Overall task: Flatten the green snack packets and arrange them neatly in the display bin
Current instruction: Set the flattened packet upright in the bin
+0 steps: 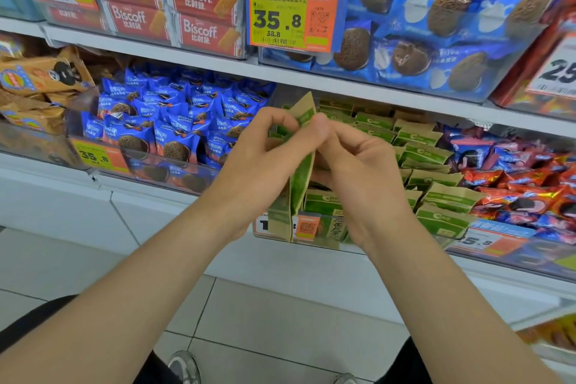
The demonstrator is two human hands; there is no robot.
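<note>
Here, the clear display bin (330, 240) carries rows of green snack packets (436, 153) standing on edge toward its right side; its left part is hidden behind the hands. A few held packets (300, 178) hang upright just in front of that bin, gripped from both sides. The left hand (258, 159) curls round their left edge and the right hand (361, 171) closes on them from the right, fingertips meeting near the top. To do this well, the person would likely press the flat faces together to push the air out and square the edges. The stack could then slide in upright beside the standing rows. The white shelf (296, 268) stands over pale floor tiles (265, 315). Neighbouring bins hold blue biscuit packets (174, 131) on the left and red packets (523, 190) on the right. An orange price tag (307, 227) sits on the bin's front
</note>
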